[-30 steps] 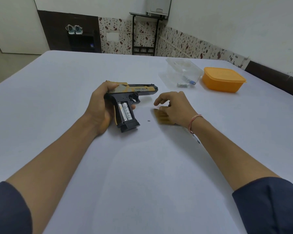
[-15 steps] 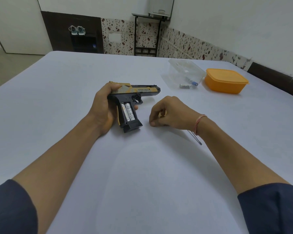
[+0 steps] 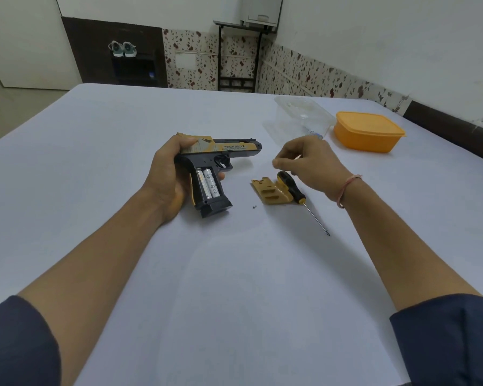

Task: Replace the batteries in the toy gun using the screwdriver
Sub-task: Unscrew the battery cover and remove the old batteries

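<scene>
Our left hand (image 3: pixel 165 174) grips the toy gun (image 3: pixel 234 147) from behind. The thumb lies over the back of the gold slide and the fingers curl under the frame, holding it on its side on the table (image 3: pixel 234 288) with the muzzle pointing right. The grip's compartment faces up, uncovered, with two silver batteries (image 3: pixel 208 184) seated side by side in it.

Our right hand (image 3: pixel 310 165) hovers above the table, just right of the gun and apart from it. Its fingers are curled and its fingertips are drawn together as in a pinch; we cannot tell whether anything sits between them. A pink band (image 3: pixel 346 188) circles that wrist.

Below this hand the screwdriver (image 3: pixel 292 189) lies flat, its black-and-yellow handle resting against the gold compartment cover (image 3: pixel 271 195) and its tip pointing toward us. A tiny dark screw (image 3: pixel 254 207) lies just left of the cover. Farther back on the right stand a clear plastic container (image 3: pixel 299 115) and a closed orange box (image 3: pixel 368 132).
</scene>
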